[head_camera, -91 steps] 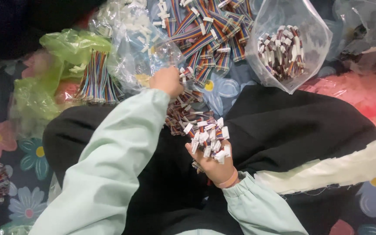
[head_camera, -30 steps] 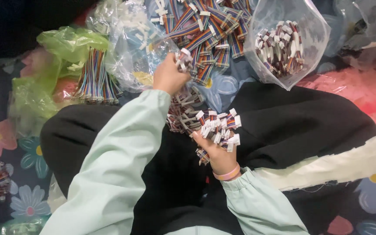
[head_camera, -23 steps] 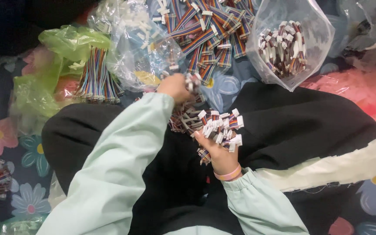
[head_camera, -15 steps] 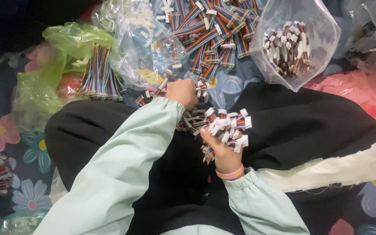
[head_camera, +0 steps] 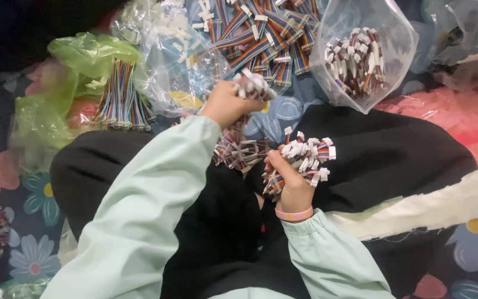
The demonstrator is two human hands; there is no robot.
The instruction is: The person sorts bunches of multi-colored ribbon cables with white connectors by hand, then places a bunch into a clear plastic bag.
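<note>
right hand (head_camera: 291, 182) clenched round cable bundle (head_camera: 305, 158), left hand (head_camera: 225, 102) gripping white connectors (head_camera: 253, 86) above lap

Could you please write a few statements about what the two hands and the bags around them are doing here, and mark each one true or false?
1. The right hand grips a bundle of short multicoloured ribbon cables with white plastic connectors. True.
2. The left hand is empty and rests flat on the black cloth. False: it is raised and closed on a few white-tipped cables.
3. The clear plastic bag at upper right holds white-tipped cables. True.
4. The translucent green plastic bag lies to the right of both hands. False: it lies at upper left.
5. A pink band sits on the right wrist. True.
</note>
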